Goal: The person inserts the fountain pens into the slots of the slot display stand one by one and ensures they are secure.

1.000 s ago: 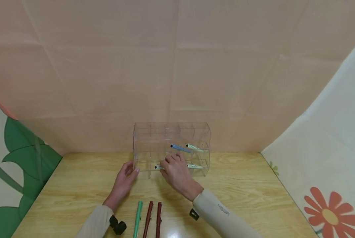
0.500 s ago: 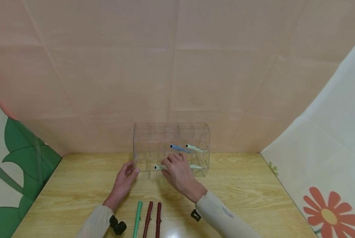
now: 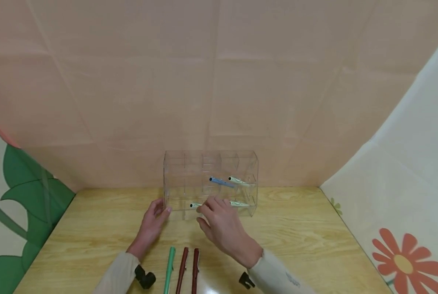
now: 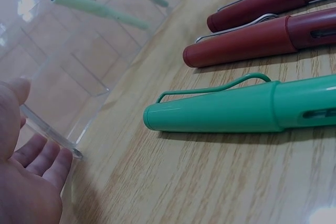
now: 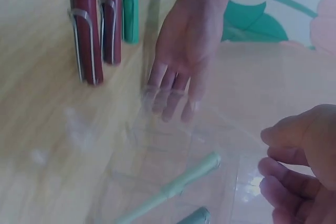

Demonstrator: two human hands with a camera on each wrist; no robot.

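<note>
A clear acrylic compartment rack (image 3: 164, 175) stands at the back of the table. My left hand (image 3: 153, 222) holds its left side edge, thumb in front and fingers behind. In the lower row lies a light green pen (image 3: 194, 205), its far part hidden behind my right hand (image 3: 224, 226). That hand hovers just in front of the rack with loosely bent fingers and nothing between them; in the right wrist view its thumb and fingertips are apart from the light green pen (image 5: 197, 173). Another light green pen (image 3: 241, 203) lies further right in that row.
A blue pen (image 3: 220, 181) and a light green pen (image 3: 238, 180) rest in the row above. In front, on the wooden table (image 3: 296, 228), lie a green pen (image 3: 170, 267) with a clip and two dark red pens (image 3: 182, 267). Fabric hangs behind.
My right hand has let go of the light green pen in the lower row, its thumb parting from the fingers, and drawn slightly back toward me. The left hand keeps its place.
</note>
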